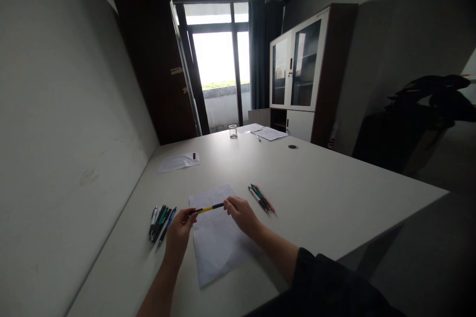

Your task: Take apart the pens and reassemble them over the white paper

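A yellow and black pen [207, 209] is held level between my two hands, above a sheet of paper [213, 252] with writing along its far part. My left hand [180, 223] pinches the pen's left end, and my right hand [238, 211] closes on its dark right end. Just left of my left hand lies a bunch of several pens [160, 223], dark, green, blue and silver. To the right of the paper, beyond my right hand, rests a smaller group of pens [261, 198], among them a green and a pinkish-red one.
On the white table [316, 193] stand a clear glass [232, 131] and, at the far end, some papers [270, 132] with a pen [258, 137]. Another sheet [178, 162] carrying a small dark item lies near the left wall. A round cable hole [293, 147] shows at the right.
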`<state>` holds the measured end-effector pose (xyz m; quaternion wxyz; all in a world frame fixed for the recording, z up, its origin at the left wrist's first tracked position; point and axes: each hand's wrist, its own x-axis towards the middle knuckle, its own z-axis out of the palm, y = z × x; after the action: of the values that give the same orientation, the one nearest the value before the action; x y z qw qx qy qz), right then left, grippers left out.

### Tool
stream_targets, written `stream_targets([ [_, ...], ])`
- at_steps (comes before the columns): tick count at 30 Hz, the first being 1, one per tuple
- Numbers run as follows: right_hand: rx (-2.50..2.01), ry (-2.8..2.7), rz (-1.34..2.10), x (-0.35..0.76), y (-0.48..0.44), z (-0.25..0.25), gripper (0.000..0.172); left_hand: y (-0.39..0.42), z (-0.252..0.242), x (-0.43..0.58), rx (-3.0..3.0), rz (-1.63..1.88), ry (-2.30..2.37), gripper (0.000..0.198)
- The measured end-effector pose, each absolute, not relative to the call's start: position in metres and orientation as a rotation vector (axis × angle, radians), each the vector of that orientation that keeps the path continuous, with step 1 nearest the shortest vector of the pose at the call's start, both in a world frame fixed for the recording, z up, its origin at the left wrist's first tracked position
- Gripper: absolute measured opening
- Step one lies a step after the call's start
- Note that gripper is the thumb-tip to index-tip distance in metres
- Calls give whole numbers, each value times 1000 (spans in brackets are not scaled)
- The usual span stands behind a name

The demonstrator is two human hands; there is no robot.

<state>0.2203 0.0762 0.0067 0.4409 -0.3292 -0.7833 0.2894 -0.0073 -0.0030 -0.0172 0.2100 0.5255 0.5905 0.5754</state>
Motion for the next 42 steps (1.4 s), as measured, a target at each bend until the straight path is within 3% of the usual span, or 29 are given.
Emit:
stream_targets([
  [13,-715,-2090,692,218,75,5,30,-4,-6,-6,1226,1760,1546,48],
  [33,-837,-2033,762,215,84,-9,31,-4,-12,-5,1240,1787,1399,28],
  [42,-868,-2065,847,214,86,-11,33,-2,-12,-7,1291,1791,1417,31],
])
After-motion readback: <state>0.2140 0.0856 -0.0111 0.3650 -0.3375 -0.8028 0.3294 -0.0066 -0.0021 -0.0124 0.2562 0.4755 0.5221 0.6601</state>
